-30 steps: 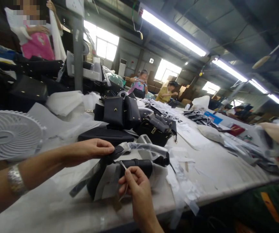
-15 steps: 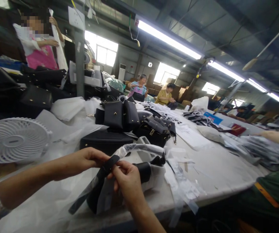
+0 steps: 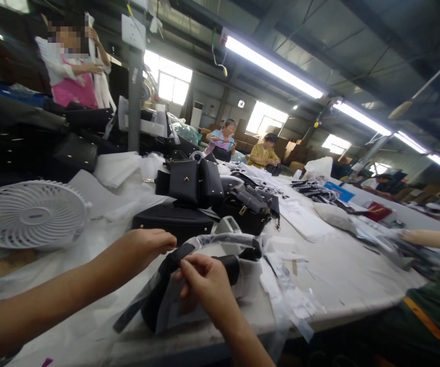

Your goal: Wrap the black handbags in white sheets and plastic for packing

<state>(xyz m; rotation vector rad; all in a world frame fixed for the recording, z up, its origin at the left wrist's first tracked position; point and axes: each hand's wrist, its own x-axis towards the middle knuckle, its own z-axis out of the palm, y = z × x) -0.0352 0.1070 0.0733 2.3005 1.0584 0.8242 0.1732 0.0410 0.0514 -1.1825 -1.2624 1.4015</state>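
Note:
A black handbag (image 3: 151,312) lies on the table in front of me, partly covered in white wrapping. Its strap (image 3: 174,256) arches over the top, with clear plastic film (image 3: 200,241) around part of it. My right hand (image 3: 211,285) pinches the strap near its black section, thumb against fingers. Just above and left of that spot is my left hand (image 3: 153,241), its fingers pressed together and bent. Its fingertips are close to the strap, and whatever they may hold is hidden.
A white fan (image 3: 34,216) stands at the left. Behind the handbag are several black bags (image 3: 183,181) in a pile. Plastic scraps (image 3: 292,290) lie to the right. A co-worker's arm (image 3: 430,238) reaches over grey material at the right; other people sit or stand farther back.
My left hand has come off the strap, up and slightly left. My right hand keeps its pinch. The whole view has shifted a little, and the co-worker's arm at right reaches lower.

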